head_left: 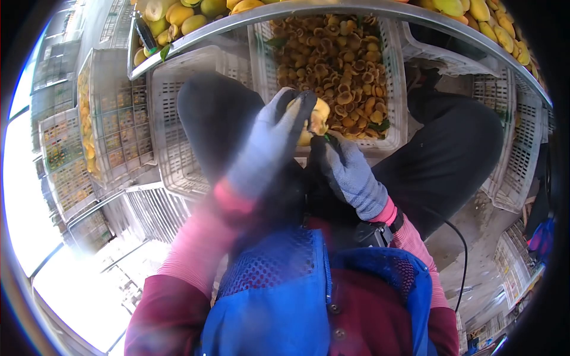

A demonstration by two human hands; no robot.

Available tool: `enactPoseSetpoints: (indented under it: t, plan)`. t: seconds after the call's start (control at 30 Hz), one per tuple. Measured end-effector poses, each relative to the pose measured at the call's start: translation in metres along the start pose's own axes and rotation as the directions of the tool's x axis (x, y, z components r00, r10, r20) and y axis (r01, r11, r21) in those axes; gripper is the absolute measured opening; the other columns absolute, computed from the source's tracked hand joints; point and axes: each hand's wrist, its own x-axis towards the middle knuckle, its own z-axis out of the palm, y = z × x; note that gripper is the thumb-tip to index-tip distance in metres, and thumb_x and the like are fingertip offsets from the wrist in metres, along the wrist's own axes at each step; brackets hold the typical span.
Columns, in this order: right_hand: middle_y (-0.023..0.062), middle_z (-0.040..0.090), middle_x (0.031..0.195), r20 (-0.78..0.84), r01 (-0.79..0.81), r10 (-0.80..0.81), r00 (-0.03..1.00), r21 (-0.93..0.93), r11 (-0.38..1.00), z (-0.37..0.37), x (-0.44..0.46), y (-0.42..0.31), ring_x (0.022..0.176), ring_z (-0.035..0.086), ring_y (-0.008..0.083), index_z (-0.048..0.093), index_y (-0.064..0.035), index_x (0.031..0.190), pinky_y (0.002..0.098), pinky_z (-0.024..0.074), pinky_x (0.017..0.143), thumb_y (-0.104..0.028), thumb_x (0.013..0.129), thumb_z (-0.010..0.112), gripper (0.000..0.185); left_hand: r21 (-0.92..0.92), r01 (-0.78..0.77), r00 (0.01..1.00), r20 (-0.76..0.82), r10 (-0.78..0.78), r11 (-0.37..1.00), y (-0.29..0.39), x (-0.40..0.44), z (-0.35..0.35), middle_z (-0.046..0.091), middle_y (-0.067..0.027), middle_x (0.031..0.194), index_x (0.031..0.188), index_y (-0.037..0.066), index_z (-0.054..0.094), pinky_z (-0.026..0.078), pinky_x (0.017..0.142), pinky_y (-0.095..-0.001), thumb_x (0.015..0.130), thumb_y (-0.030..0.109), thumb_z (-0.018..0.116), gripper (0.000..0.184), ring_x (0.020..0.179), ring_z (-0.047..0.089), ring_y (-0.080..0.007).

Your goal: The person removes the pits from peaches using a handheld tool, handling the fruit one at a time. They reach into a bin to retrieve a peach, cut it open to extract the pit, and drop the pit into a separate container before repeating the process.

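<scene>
My left hand (264, 139), in a grey glove with dark fingertips, is closed around a yellow mango (319, 116). Pale, cut-looking flesh shows on the side of the fruit facing my right hand. My right hand (353, 178), gloved the same way, is closed just below the mango, its fingertips close against it. A small bit of green shows at those fingertips; what they hold is mostly hidden. Beyond both hands stands a white plastic crate (393, 89) full of brownish-yellow, cup-shaped fruit pieces (338, 71).
A metal-rimmed table (237, 22) curves across the top, bearing yellow mangoes (194, 24) and a dark, narrow object (144, 34). Plastic crates (178, 118) stand left of my legs, and a stack with yellow contents (116, 118) is farther left. A black cable (462, 249) hangs at right.
</scene>
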Motion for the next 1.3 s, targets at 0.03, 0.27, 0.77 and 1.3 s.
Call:
enactPoseSetpoints:
  t: [0.03, 0.27, 0.77, 1.3]
  plan:
    - [0.0231, 0.06, 0.1, 0.029, -0.056, 0.055, 0.998, 0.033, 0.998, 0.005, -0.003, 0.002, 0.094, 0.06, 0.0348, 0.051, 0.0011, 0.119, 0.0389, 0.0465, 0.08, -0.022, 0.09, 0.052, 0.036, 0.04, -0.1, 0.971, 0.221, 0.089, 0.994, 0.007, -0.001, -0.013, 0.057, -0.0081, 0.089, 0.103, 0.002, 0.056, 0.046, 0.065, -0.0273, 0.088, 0.013, 0.057, 0.018, 0.076, 0.056, -0.015]
    - [0.007, 0.056, 0.084, 0.174, -0.267, 0.208, 0.962, 0.468, 0.842, 0.018, -0.005, 0.011, 0.071, 0.056, 0.0139, 0.049, -0.0004, 0.114, 0.0259, 0.0471, 0.065, -0.03, 0.095, 0.047, 0.036, 0.253, -0.287, 0.957, 0.107, 0.268, 0.924, 0.004, -0.004, -0.009, 0.059, -0.0095, 0.084, 0.101, 0.0, 0.058, 0.047, 0.064, -0.0276, 0.088, 0.013, 0.055, 0.019, 0.072, 0.058, -0.0166]
    - [-0.003, 0.044, 0.063, 0.444, -0.607, 0.42, 0.791, 0.649, 0.458, 0.004, 0.001, -0.024, 0.048, 0.042, 0.0076, 0.049, -0.0084, 0.099, 0.0216, 0.0325, 0.042, -0.036, 0.093, 0.05, 0.028, 0.158, -0.032, 0.997, 0.069, 0.022, 0.987, 0.01, 0.0, 0.002, 0.059, -0.0053, 0.074, 0.088, 0.0, 0.058, 0.045, 0.06, -0.0248, 0.09, 0.018, 0.056, 0.018, 0.067, 0.057, -0.0108]
    - [-0.0033, 0.037, 0.057, 0.701, -0.749, -0.314, 0.64, 0.477, -0.46, 0.005, -0.001, 0.0, 0.04, 0.035, 0.0067, 0.053, -0.0084, 0.095, 0.0231, 0.0298, 0.032, -0.053, 0.095, 0.031, 0.05, 0.198, -0.351, 0.91, 0.305, 0.282, 0.915, -0.003, 0.014, 0.003, 0.063, -0.0081, 0.087, 0.099, 0.001, 0.06, 0.048, 0.072, -0.0266, 0.085, 0.015, 0.06, 0.02, 0.079, 0.06, -0.0139]
